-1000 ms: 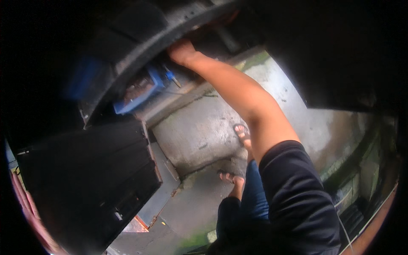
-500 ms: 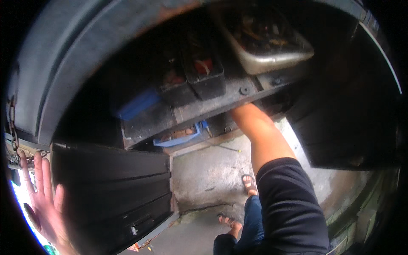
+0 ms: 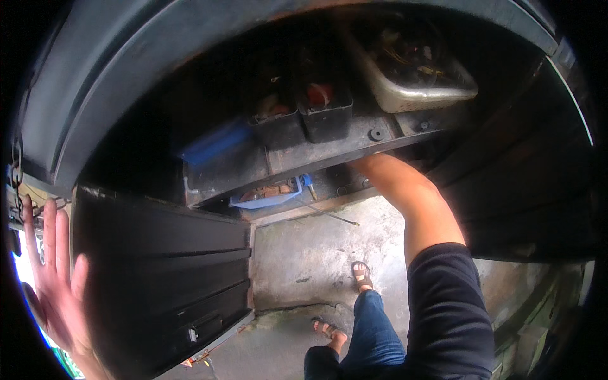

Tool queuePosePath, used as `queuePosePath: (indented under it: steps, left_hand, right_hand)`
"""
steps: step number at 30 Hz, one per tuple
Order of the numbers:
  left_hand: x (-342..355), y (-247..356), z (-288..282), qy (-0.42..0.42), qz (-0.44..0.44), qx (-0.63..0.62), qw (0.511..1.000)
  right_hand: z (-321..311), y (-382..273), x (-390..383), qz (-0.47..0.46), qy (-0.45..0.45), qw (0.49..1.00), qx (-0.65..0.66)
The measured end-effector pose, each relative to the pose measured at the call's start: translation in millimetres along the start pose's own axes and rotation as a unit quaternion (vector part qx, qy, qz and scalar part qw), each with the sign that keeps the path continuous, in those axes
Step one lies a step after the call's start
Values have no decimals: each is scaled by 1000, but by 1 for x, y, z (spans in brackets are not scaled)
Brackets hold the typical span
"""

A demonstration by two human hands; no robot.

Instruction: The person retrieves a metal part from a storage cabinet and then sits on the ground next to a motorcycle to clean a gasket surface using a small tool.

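Note:
My left hand (image 3: 58, 288) is raised beside the outer edge of the left cabinet door (image 3: 158, 278). Its palm shows and its fingers stretch up, with nothing in them, close to a hanging metal chain (image 3: 18, 168). My right forearm (image 3: 411, 196) reaches in below the dark shelf (image 3: 285, 155). The shelf hides my right hand, so its fingers and anything they hold cannot be seen. Left of that arm, on the lower level, lies a blue tray (image 3: 266, 197) with brownish pieces in it. A thin rod (image 3: 329, 213) pokes out over the cabinet's lower edge.
On the shelf stand two black bins (image 3: 326, 120) with mixed contents, a blue item (image 3: 215, 142) and a pale metal tray (image 3: 430, 95) of dark odds and ends. A round black knob-like part (image 3: 376, 135) sits at the shelf's front. The right door (image 3: 519, 183) hangs open.
My view has shifted slightly. My right elbow has moved to the right and bends more, with the hand still under the shelf. My left hand stays raised with fingers extended.

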State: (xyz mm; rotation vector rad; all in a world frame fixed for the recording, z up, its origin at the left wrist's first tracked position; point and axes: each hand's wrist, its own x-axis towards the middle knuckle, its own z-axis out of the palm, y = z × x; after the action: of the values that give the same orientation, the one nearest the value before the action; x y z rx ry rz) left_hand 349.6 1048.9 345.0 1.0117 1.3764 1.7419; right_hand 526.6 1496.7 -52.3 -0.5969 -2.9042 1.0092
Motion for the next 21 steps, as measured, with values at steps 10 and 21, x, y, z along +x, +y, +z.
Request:
queuePosePath:
  steps: [10, 21]
  left_hand:
    - [1, -6, 9, -24, 22, -55, 998]
    - [3, -7, 25, -43, 21, -144, 988]
  right_hand:
    - [-7, -92, -5, -121, 120, 985, 10]
    - [25, -89, -176, 111, 538, 820, 159]
